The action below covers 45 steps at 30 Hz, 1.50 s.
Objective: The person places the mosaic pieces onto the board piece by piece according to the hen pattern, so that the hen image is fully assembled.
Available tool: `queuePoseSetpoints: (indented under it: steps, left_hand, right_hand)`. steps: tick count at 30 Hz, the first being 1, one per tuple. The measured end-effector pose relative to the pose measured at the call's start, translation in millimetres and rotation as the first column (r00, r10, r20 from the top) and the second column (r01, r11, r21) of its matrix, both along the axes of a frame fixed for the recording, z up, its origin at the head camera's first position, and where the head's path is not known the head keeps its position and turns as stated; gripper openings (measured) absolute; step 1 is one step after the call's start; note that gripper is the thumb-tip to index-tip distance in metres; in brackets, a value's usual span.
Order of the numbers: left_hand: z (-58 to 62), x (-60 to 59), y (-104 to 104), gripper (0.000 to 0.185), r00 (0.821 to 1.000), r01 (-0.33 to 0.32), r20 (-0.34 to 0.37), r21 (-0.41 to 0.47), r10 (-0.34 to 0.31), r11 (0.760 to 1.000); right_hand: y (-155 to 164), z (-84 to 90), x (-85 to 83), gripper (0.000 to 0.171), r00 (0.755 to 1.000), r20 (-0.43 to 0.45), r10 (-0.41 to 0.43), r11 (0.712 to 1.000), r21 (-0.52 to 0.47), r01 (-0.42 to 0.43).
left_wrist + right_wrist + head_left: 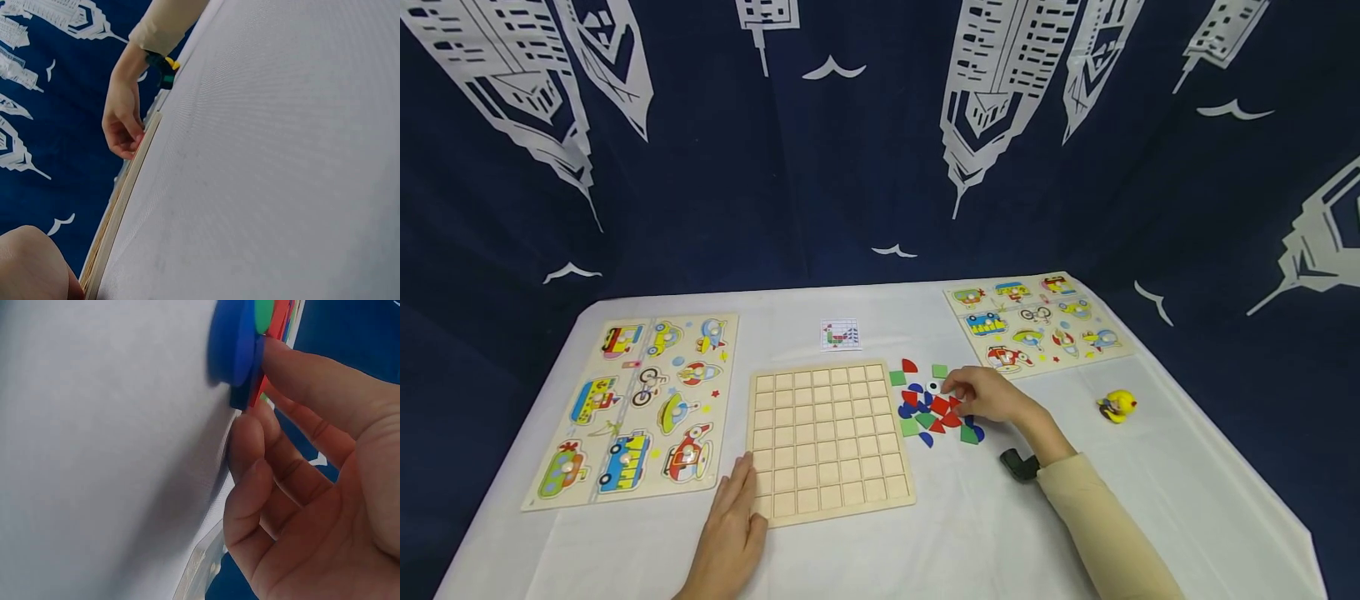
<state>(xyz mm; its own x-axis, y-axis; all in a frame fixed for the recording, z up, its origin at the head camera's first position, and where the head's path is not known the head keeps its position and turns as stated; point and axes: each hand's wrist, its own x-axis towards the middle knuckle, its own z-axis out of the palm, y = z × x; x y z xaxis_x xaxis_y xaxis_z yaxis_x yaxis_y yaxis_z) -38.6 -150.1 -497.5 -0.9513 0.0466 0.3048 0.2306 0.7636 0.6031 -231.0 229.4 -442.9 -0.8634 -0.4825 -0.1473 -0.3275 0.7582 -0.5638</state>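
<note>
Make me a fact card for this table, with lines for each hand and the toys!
Left hand: fingers extended, at the grid board's left edge
Right hand: at the pieces; can't tell if it grips one
Grid board: wooden, squares
Pieces: red, blue, green, right of the grid board
Picture card: beyond the grid board
Puzzle boards: two, vehicle pictures
Yellow toy: far right

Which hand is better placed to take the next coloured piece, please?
Probably the right hand: its fingers are right at the coloured pieces. The left hand rests against the left edge of the wooden grid board, which lies between it and the pieces.
</note>
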Motion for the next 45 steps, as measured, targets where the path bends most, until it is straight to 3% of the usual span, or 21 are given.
queuePoseSetpoints:
  steps: [14,21,27,33,39,45]
  left_hand:
    - [-0.4,0.4,-0.5,0.057,0.999,0.002,-0.038,-0.011,-0.003,1.0]
    - [0.6,0.3,-0.3,0.057,0.999,0.002,-0.049,-0.019,-0.003,1.0]
    - [0.2,-0.6,-0.9,0.056,0.999,-0.005,-0.044,-0.016,0.004,1.0]
    - [-1.6,-1.2,-1.4,0.055,0.998,-0.001,-0.061,-0.012,0.001,1.0]
    - [-1.2,-2.1,-1.3,0.055,0.998,-0.005,-0.056,-0.014,0.004,1.0]
    - [0.2,-1.7,0.0,0.054,1.0,-0.004,-0.03,-0.01,0.004,1.0]
  right_hand:
    - [4.5,-0.7,-5.4,0.012,0.999,0.029,-0.017,1.0,-0.007,0.017]
    - [-8.9,13.7,-3.5,0.011,0.996,-0.029,-0.083,0.996,0.013,0.083]
    - [-63.3,32.7,-4.9,0.013,0.993,-0.112,-0.045,0.997,-0.062,0.038]
    - [-146.4,37.8,0.3,0.011,0.994,-0.111,0.02,0.988,-0.15,-0.037]
    - [-226.7,30.9,11.8,0.01,0.996,-0.081,0.029,0.99,-0.132,-0.039]
    - [-268.6,19.8,19.7,0.008,0.991,-0.088,0.1,0.992,-0.063,-0.106]
